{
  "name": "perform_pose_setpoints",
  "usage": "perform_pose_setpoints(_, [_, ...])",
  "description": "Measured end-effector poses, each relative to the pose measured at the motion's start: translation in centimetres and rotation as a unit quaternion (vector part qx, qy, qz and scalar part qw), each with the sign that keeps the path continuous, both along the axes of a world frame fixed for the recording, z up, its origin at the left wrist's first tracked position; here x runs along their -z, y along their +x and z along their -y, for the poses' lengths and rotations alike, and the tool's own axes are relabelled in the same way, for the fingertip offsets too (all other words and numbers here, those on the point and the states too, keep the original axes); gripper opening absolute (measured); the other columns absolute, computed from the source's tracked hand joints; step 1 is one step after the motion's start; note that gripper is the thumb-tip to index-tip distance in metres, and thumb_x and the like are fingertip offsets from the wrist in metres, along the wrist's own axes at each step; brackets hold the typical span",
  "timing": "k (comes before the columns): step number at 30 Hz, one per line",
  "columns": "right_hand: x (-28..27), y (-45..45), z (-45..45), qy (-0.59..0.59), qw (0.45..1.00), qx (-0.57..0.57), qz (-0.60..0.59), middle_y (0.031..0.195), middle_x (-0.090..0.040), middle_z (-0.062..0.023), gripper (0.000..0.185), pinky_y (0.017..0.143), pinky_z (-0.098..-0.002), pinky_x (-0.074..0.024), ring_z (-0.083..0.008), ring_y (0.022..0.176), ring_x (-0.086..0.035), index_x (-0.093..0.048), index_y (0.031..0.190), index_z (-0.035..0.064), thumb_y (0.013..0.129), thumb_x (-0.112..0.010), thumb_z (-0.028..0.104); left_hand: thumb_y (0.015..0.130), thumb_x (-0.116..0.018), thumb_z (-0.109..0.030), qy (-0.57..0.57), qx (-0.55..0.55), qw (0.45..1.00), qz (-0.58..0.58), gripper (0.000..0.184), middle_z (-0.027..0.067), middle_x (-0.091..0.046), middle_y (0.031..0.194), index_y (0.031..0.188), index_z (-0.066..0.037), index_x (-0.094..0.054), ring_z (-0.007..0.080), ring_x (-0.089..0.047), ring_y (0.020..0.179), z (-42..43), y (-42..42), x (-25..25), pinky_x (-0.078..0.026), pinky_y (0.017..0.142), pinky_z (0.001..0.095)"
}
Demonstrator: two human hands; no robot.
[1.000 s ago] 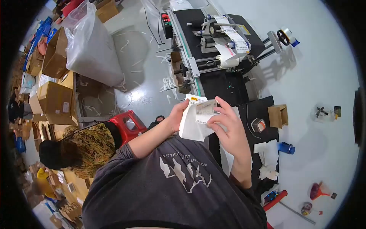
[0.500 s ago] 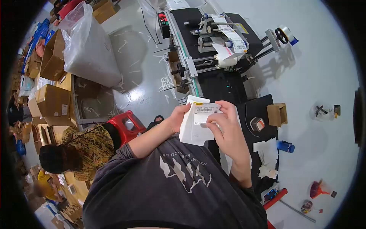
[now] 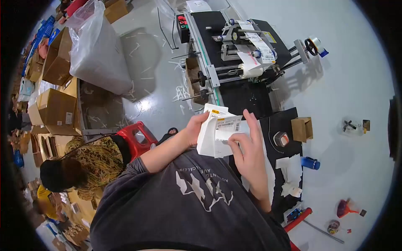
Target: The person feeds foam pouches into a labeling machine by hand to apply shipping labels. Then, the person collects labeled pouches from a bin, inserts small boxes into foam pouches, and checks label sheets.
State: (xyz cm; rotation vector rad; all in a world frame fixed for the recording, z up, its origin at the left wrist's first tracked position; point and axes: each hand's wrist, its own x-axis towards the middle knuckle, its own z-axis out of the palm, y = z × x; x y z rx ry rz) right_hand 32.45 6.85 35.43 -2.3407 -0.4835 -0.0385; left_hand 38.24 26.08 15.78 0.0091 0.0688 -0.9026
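My left hand (image 3: 196, 128) is closed on the left edge of a small stack of flat white packets (image 3: 206, 140) in front of my chest. The uppermost packet (image 3: 226, 124) lies angled across the others and carries a printed barcode label with a yellow mark. At its right edge, the thumb and forefinger of my right hand (image 3: 250, 152) are pinched together, the other fingers raised. A bare white band crosses the packet beside that pinch. Part of the stack is hidden under the top packet.
Ahead stands a labelling machine (image 3: 247, 48) with a printed label web. A black table (image 3: 289, 146) to the right holds a tape roll (image 3: 281, 139) and an open carton (image 3: 302, 129). A seated person (image 3: 92, 167), a red stool (image 3: 136, 140) and a large plastic bag (image 3: 100, 54) are at left.
The top packet has shifted and turned against the stack, uncovering a label below. My right hand's upper fingers have lifted off its top edge. The head view has shifted slightly.
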Motion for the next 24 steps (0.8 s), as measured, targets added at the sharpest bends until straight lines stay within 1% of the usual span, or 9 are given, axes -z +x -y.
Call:
perform_pose_setpoints(4, [0.9, -0.9, -1.2, 0.016, 1.000, -0.006, -0.003, 0.161, -0.045, -0.0249, 0.008, 0.121, -0.0492, -0.0369, -0.0418, 0.149, -0.044, -0.065, 0.099, 0.0004, 0.095, -0.069, 0.006, 0.101, -0.061, -0.040, 0.000, -0.013, 0.999, -0.042, 0.078, 0.0292, -0.054, 0.154, 0.162, 0.001, -0.035, 0.0470, -0.064, 0.129, -0.6, 0.2, -0.1, -0.049, 0.112, 0.0601])
perform_pose_setpoints(9, [2.0, -1.0, -2.6, -0.026, 0.999, -0.024, 0.028, 0.157, -0.050, -0.0246, 0.011, 0.123, -0.0520, -0.0349, -0.0427, 0.145, -0.049, -0.060, 0.101, -0.0018, 0.096, -0.066, 0.006, 0.103, -0.057, -0.040, -0.019, -0.010, 0.999, -0.045, 0.072, 0.0285, -0.055, 0.152, 0.160, 0.001, -0.038, 0.0456, -0.064, 0.129, -0.8, 0.6, -0.4, -0.050, 0.111, 0.0586])
perform_pose_setpoints(13, [1.9, -1.1, -3.1, -0.108, 0.992, -0.050, 0.042, 0.152, -0.055, -0.0229, 0.012, 0.121, -0.0530, -0.0382, -0.0402, 0.143, -0.052, -0.058, 0.103, 0.0006, 0.096, -0.067, 0.007, 0.103, -0.057, -0.044, -0.039, -0.008, 0.999, -0.006, 0.076, 0.0278, -0.051, 0.157, 0.162, 0.000, -0.036, 0.0471, -0.057, 0.138, -0.8, 1.0, 1.1, -0.046, 0.116, 0.0606])
perform_pose_setpoints(14, [1.9, -1.1, -3.3, -0.109, 0.992, -0.050, 0.043, 0.152, -0.055, -0.0229, 0.012, 0.121, -0.0530, -0.0382, -0.0402, 0.143, -0.052, -0.058, 0.103, 0.0006, 0.096, -0.067, 0.007, 0.103, -0.057, -0.044, -0.040, -0.009, 0.999, -0.006, 0.076, 0.0278, -0.051, 0.157, 0.162, 0.000, -0.036, 0.0471, -0.057, 0.138, -0.8, 1.2, 0.7, -0.046, 0.116, 0.0606])
perform_pose_setpoints(18, [2.5, -0.9, -4.3, -0.134, 0.987, -0.053, 0.078, 0.144, -0.062, -0.0196, 0.011, 0.117, -0.0516, -0.0416, -0.0377, 0.135, -0.059, -0.058, 0.101, 0.0029, 0.096, -0.067, 0.007, 0.103, -0.055, -0.039, 0.016, -0.029, 0.999, -0.029, 0.066, 0.0271, -0.059, 0.149, 0.157, -0.001, -0.044, 0.0434, -0.065, 0.128, -1.0, 1.7, -0.9, -0.052, 0.108, 0.0557])
perform_pose_setpoints(19, [2.4, -0.8, -4.3, -0.134, 0.987, -0.054, 0.078, 0.144, -0.062, -0.0196, 0.011, 0.117, -0.0516, -0.0416, -0.0377, 0.135, -0.059, -0.058, 0.101, 0.0029, 0.096, -0.067, 0.007, 0.103, -0.055, -0.039, 0.016, -0.030, 0.999, -0.029, 0.066, 0.0271, -0.059, 0.149, 0.157, -0.001, -0.044, 0.0434, -0.065, 0.128, -1.0, 1.7, -0.9, -0.052, 0.108, 0.0557])
perform_pose_setpoints(23, [1.6, 0.5, -3.9, -0.098, 0.992, -0.050, 0.059, 0.138, -0.065, -0.0177, 0.011, 0.111, -0.0495, -0.0455, -0.0346, 0.124, -0.062, -0.059, 0.102, 0.0033, 0.096, -0.067, 0.007, 0.103, -0.055, -0.039, 0.030, -0.027, 0.999, -0.036, 0.066, 0.0266, -0.060, 0.148, 0.157, -0.001, -0.044, 0.0429, -0.067, 0.126, -1.0, 1.8, -0.8, -0.053, 0.107, 0.0552])
perform_pose_setpoints(24, [1.7, 0.8, -3.7, -0.098, 0.992, -0.051, 0.059, 0.138, -0.065, -0.0177, 0.011, 0.111, -0.0495, -0.0455, -0.0346, 0.124, -0.062, -0.059, 0.102, 0.0033, 0.096, -0.067, 0.007, 0.103, -0.055, -0.039, 0.030, -0.027, 0.999, -0.036, 0.066, 0.0266, -0.060, 0.148, 0.157, -0.001, -0.044, 0.0429, -0.067, 0.126, -0.9, 1.8, -0.7, -0.053, 0.107, 0.0552])
